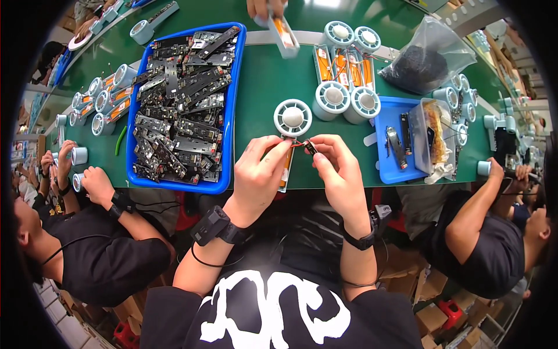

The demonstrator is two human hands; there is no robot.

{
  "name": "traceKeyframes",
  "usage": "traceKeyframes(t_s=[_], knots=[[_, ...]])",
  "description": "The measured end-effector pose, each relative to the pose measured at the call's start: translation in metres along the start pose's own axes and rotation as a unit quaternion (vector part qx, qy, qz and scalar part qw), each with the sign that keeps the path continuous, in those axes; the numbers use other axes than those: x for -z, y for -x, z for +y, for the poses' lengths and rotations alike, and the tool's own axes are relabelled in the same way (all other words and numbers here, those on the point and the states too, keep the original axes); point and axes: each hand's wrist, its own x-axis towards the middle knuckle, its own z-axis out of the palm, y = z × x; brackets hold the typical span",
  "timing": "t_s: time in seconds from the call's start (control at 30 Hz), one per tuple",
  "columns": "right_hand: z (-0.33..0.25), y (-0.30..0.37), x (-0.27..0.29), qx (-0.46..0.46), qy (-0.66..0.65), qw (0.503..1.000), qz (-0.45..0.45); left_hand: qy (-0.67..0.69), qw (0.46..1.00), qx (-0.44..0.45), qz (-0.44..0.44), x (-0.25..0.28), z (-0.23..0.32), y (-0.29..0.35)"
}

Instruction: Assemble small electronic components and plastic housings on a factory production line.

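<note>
Right in front of me lies a pale-blue handheld fan (pixel 292 118), its round head pointing away and its handle, with an orange battery (pixel 286 168) in it, partly hidden by my left hand. My left hand (pixel 258 174) is closed around the handle just below the head, fingertips by thin red and dark wires (pixel 297 143). Between the thumb and fingers of my right hand (pixel 340 171) is a narrow black circuit board (pixel 311 148), mostly covered by the fingers. The wires run to it from the fan.
At left, a blue tray (pixel 229 125) is heaped with black circuit boards. Several open fans (pixel 332 99) stand at the back right, near a bag of dark parts (pixel 424 61). A smaller blue tray (pixel 386 168) lies right. Across the table, a person's hand (pixel 266 8) holds a fan housing.
</note>
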Motion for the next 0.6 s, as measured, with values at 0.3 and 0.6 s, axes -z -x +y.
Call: traceKeyframes(t_s=[0.3, 0.6], knots=[[0.0, 0.014, -0.025, 0.102, 0.115, 0.983, 0.096, -0.017, 1.0, 0.0, -0.012, 0.002, 0.001, -0.003], [-0.004, 0.02, -0.038, 0.133, 0.182, 0.969, 0.103, -0.134, 0.985, -0.007, -0.105, 0.013, 0.006, -0.004]])
